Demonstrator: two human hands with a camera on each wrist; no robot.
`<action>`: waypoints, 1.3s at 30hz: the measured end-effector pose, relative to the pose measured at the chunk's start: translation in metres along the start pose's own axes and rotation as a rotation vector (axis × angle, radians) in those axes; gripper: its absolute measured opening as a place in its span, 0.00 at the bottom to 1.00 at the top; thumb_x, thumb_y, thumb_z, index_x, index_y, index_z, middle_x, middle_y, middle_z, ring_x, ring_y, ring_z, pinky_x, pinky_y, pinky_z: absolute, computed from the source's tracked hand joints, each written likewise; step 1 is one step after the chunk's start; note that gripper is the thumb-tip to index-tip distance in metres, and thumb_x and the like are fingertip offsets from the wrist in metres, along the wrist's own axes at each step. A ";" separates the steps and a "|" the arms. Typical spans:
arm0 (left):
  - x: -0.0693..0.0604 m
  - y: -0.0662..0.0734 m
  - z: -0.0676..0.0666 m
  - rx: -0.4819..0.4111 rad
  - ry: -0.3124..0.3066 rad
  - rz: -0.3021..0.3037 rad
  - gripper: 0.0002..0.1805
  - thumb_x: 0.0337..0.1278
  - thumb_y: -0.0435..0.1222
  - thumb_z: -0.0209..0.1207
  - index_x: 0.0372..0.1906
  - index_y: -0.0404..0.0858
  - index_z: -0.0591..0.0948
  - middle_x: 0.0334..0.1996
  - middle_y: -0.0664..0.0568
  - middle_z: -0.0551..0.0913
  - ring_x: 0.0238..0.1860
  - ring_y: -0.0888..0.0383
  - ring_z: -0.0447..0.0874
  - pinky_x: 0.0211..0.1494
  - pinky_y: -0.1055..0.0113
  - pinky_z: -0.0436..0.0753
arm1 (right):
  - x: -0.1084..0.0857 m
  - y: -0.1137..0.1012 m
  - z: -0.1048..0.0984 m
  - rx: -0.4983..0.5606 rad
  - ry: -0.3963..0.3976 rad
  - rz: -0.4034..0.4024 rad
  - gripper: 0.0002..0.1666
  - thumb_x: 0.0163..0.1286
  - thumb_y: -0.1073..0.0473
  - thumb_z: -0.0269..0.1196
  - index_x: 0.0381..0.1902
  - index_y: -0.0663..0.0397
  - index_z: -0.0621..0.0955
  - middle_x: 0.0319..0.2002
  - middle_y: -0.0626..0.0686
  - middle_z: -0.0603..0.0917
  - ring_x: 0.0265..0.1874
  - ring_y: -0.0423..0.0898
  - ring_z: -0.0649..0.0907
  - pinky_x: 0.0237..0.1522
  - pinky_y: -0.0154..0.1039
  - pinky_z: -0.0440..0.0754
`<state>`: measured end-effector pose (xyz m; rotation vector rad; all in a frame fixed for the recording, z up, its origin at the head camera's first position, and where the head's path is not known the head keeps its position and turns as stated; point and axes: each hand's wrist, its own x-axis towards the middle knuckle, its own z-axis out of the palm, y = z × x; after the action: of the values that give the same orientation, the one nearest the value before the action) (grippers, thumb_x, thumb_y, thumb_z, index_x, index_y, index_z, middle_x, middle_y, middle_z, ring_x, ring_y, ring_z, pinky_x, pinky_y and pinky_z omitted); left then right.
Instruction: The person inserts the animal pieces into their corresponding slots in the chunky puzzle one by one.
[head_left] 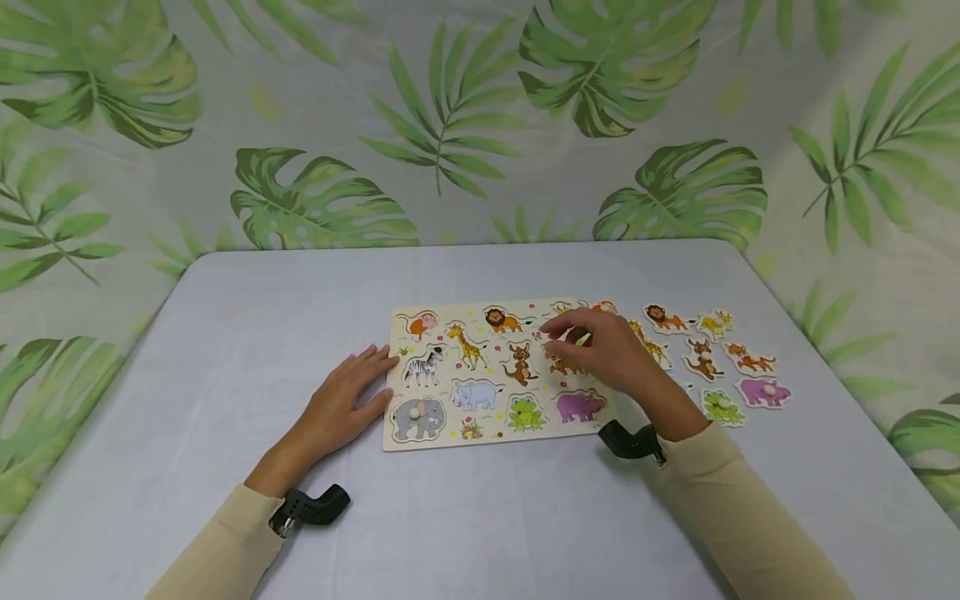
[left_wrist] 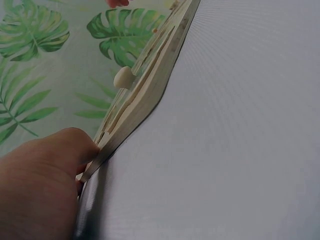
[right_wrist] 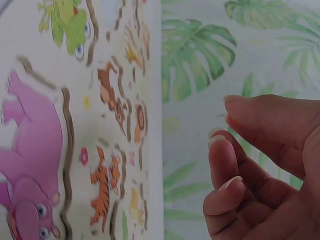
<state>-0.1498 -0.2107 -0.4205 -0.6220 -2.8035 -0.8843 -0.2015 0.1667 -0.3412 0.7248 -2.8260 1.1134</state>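
Note:
A wooden peg puzzle board (head_left: pixel 491 421) printed with animals lies on the table. At its lower left corner sits an elephant piece (head_left: pixel 429 427) with a round knob (left_wrist: pixel 123 78). My left hand (head_left: pixel 337 408) rests flat beside the board, its thumb and fingertips touching the left edge. Over the board's right part hovers my right hand (head_left: pixel 607 354), fingers loosely bent. In the right wrist view its thumb and fingertips (right_wrist: pixel 235 102) stand apart with nothing between them. The printed tiger (right_wrist: pixel 101 187) and hippo (right_wrist: pixel 37 135) recesses show there.
Loose pieces lie right of the board: a lion (head_left: pixel 665 319), a kangaroo (head_left: pixel 702 360), a tiger (head_left: pixel 750 359), a frog (head_left: pixel 722 407), a purple hippo (head_left: pixel 763 392) and others. My right hand partly covers a giraffe piece (head_left: pixel 651 343). Leaf-patterned cloth (head_left: pixel 442 125) hangs behind the table.

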 end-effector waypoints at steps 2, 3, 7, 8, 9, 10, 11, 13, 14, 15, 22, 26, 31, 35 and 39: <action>0.000 0.000 0.000 -0.004 -0.003 -0.004 0.28 0.65 0.42 0.57 0.68 0.41 0.70 0.71 0.47 0.65 0.74 0.48 0.54 0.76 0.50 0.50 | 0.000 0.004 -0.004 -0.005 0.000 0.015 0.14 0.65 0.54 0.67 0.48 0.47 0.85 0.42 0.47 0.85 0.36 0.44 0.82 0.31 0.40 0.81; 0.000 0.000 0.000 -0.006 -0.006 -0.006 0.28 0.66 0.42 0.57 0.68 0.41 0.70 0.71 0.47 0.64 0.74 0.47 0.54 0.76 0.50 0.50 | 0.000 0.005 -0.006 -0.008 0.000 0.020 0.14 0.65 0.53 0.67 0.48 0.48 0.85 0.43 0.48 0.85 0.36 0.45 0.82 0.32 0.40 0.81; 0.000 -0.001 0.001 0.001 -0.012 -0.008 0.28 0.66 0.43 0.56 0.69 0.41 0.70 0.71 0.47 0.64 0.74 0.47 0.53 0.76 0.49 0.50 | 0.000 0.010 -0.015 -0.023 -0.013 0.019 0.15 0.66 0.53 0.66 0.49 0.49 0.84 0.45 0.49 0.85 0.38 0.46 0.82 0.35 0.42 0.82; 0.000 -0.001 0.000 0.003 -0.011 -0.007 0.28 0.66 0.43 0.56 0.69 0.41 0.70 0.71 0.48 0.64 0.74 0.47 0.54 0.76 0.50 0.50 | 0.000 0.011 -0.017 -0.026 -0.016 0.015 0.15 0.66 0.53 0.66 0.50 0.50 0.84 0.46 0.49 0.85 0.38 0.46 0.82 0.36 0.42 0.82; 0.000 -0.001 0.000 0.004 -0.010 -0.004 0.28 0.66 0.43 0.56 0.69 0.41 0.70 0.71 0.48 0.64 0.74 0.47 0.54 0.76 0.50 0.50 | 0.000 0.012 -0.019 -0.026 -0.019 0.015 0.16 0.66 0.54 0.66 0.50 0.51 0.84 0.46 0.49 0.84 0.39 0.46 0.82 0.36 0.43 0.82; 0.000 -0.001 0.000 0.004 -0.007 -0.003 0.28 0.66 0.42 0.56 0.69 0.41 0.70 0.71 0.48 0.64 0.74 0.47 0.54 0.76 0.50 0.50 | 0.000 0.013 -0.021 -0.028 -0.023 0.016 0.15 0.66 0.54 0.66 0.50 0.51 0.84 0.46 0.50 0.84 0.39 0.47 0.82 0.37 0.43 0.82; 0.000 -0.001 0.000 0.005 -0.005 -0.002 0.28 0.66 0.42 0.56 0.69 0.41 0.70 0.71 0.48 0.64 0.74 0.47 0.54 0.76 0.50 0.50 | 0.000 0.014 -0.024 -0.028 -0.026 0.019 0.15 0.66 0.55 0.66 0.50 0.51 0.84 0.47 0.50 0.84 0.39 0.47 0.82 0.37 0.43 0.82; 0.001 -0.001 -0.001 0.001 -0.004 -0.002 0.28 0.66 0.43 0.56 0.69 0.41 0.70 0.71 0.48 0.64 0.74 0.47 0.54 0.76 0.50 0.50 | 0.000 0.016 -0.028 -0.032 -0.033 0.028 0.15 0.67 0.55 0.65 0.50 0.52 0.84 0.47 0.50 0.84 0.39 0.47 0.82 0.37 0.44 0.82; 0.001 0.000 -0.001 0.001 -0.006 -0.003 0.28 0.66 0.43 0.56 0.69 0.41 0.70 0.71 0.48 0.64 0.74 0.48 0.54 0.76 0.50 0.50 | 0.000 0.017 -0.029 -0.033 -0.035 0.038 0.15 0.67 0.55 0.65 0.50 0.52 0.84 0.47 0.50 0.84 0.39 0.47 0.82 0.37 0.44 0.82; 0.001 0.000 -0.001 0.001 -0.007 -0.004 0.28 0.66 0.43 0.56 0.69 0.41 0.70 0.71 0.48 0.64 0.74 0.48 0.53 0.76 0.50 0.50 | 0.000 0.018 -0.031 -0.032 -0.037 0.046 0.15 0.67 0.54 0.65 0.50 0.51 0.84 0.47 0.50 0.84 0.40 0.48 0.82 0.37 0.44 0.82; 0.000 0.000 0.000 0.002 -0.005 -0.012 0.28 0.66 0.43 0.57 0.69 0.41 0.70 0.71 0.48 0.64 0.74 0.48 0.53 0.76 0.51 0.51 | -0.002 0.024 -0.038 -0.044 -0.044 0.094 0.16 0.67 0.51 0.64 0.50 0.49 0.84 0.47 0.51 0.83 0.41 0.49 0.82 0.37 0.43 0.82; -0.001 -0.001 0.001 0.000 -0.010 -0.019 0.28 0.66 0.43 0.56 0.68 0.42 0.70 0.71 0.48 0.64 0.74 0.48 0.53 0.76 0.51 0.51 | -0.004 0.029 -0.045 -0.030 -0.045 0.120 0.16 0.68 0.50 0.64 0.50 0.47 0.84 0.46 0.52 0.83 0.41 0.49 0.81 0.38 0.43 0.81; 0.000 0.000 -0.001 0.000 -0.004 -0.014 0.27 0.66 0.43 0.56 0.68 0.41 0.70 0.71 0.48 0.64 0.74 0.48 0.54 0.76 0.50 0.51 | -0.006 0.033 -0.052 0.001 -0.047 0.122 0.17 0.69 0.51 0.63 0.52 0.50 0.83 0.51 0.54 0.82 0.43 0.50 0.81 0.41 0.45 0.81; 0.001 0.001 -0.001 -0.007 -0.005 -0.011 0.27 0.66 0.43 0.56 0.68 0.41 0.70 0.71 0.48 0.64 0.74 0.48 0.53 0.76 0.50 0.51 | -0.008 0.037 -0.057 0.034 -0.049 0.131 0.19 0.69 0.49 0.62 0.53 0.52 0.83 0.54 0.54 0.81 0.45 0.50 0.81 0.43 0.46 0.80; 0.000 0.000 0.000 -0.002 -0.010 -0.016 0.28 0.66 0.44 0.56 0.69 0.42 0.70 0.71 0.49 0.64 0.74 0.48 0.53 0.76 0.50 0.51 | -0.009 0.041 -0.061 0.063 -0.056 0.138 0.20 0.69 0.48 0.62 0.53 0.53 0.82 0.55 0.54 0.81 0.45 0.50 0.81 0.44 0.46 0.80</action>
<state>-0.1502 -0.2112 -0.4203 -0.6073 -2.8208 -0.8891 -0.2199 0.2364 -0.3236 0.5810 -2.9392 1.2252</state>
